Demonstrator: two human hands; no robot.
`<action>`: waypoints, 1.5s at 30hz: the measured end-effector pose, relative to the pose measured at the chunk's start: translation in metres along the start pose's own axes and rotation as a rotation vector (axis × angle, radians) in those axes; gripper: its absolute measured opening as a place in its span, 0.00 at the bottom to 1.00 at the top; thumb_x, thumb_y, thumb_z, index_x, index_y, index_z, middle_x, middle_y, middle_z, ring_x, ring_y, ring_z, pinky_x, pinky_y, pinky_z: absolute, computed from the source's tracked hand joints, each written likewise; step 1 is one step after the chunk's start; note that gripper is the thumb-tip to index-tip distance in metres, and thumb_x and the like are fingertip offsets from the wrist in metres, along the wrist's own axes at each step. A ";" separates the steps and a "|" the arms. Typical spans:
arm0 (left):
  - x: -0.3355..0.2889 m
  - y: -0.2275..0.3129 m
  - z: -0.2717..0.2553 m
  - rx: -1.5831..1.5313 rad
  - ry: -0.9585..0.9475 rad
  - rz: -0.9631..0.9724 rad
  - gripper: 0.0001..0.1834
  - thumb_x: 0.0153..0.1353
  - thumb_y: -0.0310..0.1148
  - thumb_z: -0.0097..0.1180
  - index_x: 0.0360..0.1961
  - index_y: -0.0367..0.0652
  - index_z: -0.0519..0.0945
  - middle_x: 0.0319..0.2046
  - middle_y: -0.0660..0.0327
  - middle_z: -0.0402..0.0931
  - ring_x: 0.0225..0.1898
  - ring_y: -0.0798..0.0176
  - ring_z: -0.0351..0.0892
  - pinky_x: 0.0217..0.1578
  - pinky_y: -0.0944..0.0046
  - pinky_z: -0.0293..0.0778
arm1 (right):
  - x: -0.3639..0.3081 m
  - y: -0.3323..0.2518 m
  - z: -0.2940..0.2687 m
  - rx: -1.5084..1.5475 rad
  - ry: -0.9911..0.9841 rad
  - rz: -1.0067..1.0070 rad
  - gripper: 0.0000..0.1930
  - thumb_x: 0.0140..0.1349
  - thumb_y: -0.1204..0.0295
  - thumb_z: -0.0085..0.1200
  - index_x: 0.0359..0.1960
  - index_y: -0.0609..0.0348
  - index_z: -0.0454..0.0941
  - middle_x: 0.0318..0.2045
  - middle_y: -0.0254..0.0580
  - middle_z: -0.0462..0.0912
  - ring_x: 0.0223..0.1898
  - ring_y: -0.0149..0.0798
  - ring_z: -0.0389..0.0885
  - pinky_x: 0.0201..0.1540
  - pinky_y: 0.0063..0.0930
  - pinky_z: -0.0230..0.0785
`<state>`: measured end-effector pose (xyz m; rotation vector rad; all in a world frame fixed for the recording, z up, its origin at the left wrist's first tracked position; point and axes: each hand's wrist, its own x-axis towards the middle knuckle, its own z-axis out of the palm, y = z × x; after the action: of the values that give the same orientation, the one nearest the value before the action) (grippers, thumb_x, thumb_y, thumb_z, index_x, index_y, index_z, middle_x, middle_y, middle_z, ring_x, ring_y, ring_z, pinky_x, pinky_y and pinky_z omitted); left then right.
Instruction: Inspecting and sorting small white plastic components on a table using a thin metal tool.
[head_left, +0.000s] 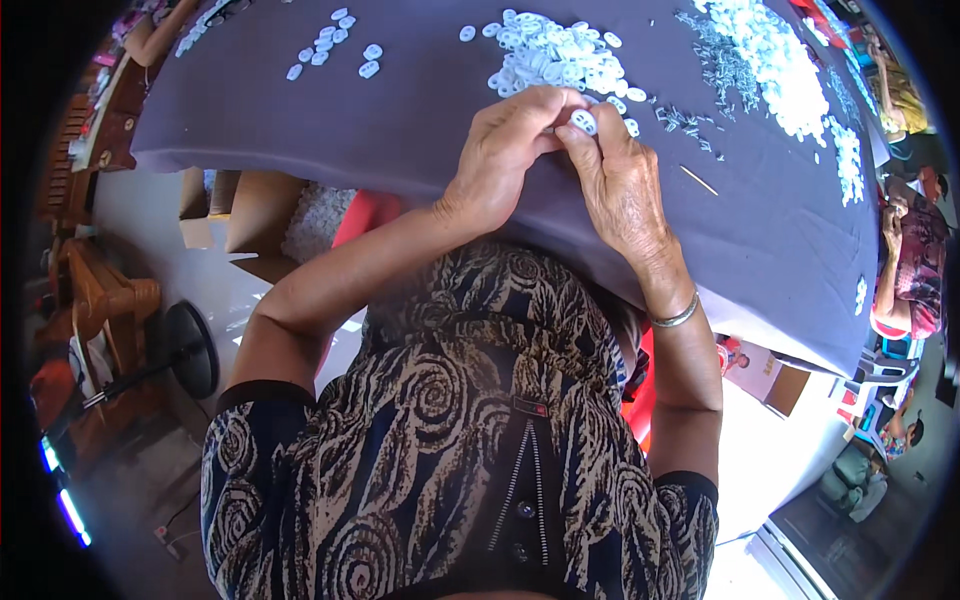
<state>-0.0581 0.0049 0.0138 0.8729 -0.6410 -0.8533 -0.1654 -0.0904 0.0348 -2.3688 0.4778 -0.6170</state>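
Both my hands meet over the near edge of the dark-covered table (400, 120). A small white oval plastic piece with holes (584, 122) is pinched between the thumb and fingers of my right hand (622, 185). My left hand (502, 150) is closed right beside it, its fingertips pressed together against the piece; what they pinch is too small to make out. Just beyond my hands lies a heap of like white oval pieces (555, 55), with a few loose ones around it.
Small dark metal parts (685, 122) lie scattered to the right, near a thin stick (699, 180). Farther right is a large bright pile of white pieces (785, 70). Several oval pieces (325, 42) lie at the far left. An open cardboard box (262, 215) stands below the table's left edge.
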 end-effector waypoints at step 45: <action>0.053 0.026 -0.089 1.281 0.093 0.395 0.11 0.52 0.26 0.60 0.38 0.42 0.78 0.33 0.57 0.75 0.34 0.57 0.79 0.36 0.62 0.75 | -0.001 0.026 -0.048 -0.033 -0.323 0.144 0.11 0.47 0.72 0.62 0.23 0.65 0.73 0.16 0.38 0.72 0.21 0.28 0.71 0.25 0.26 0.63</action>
<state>0.0476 0.0037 -0.0008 1.8196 -1.2504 0.0643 -0.1966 -0.1323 0.0510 -2.3802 0.5089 -0.1575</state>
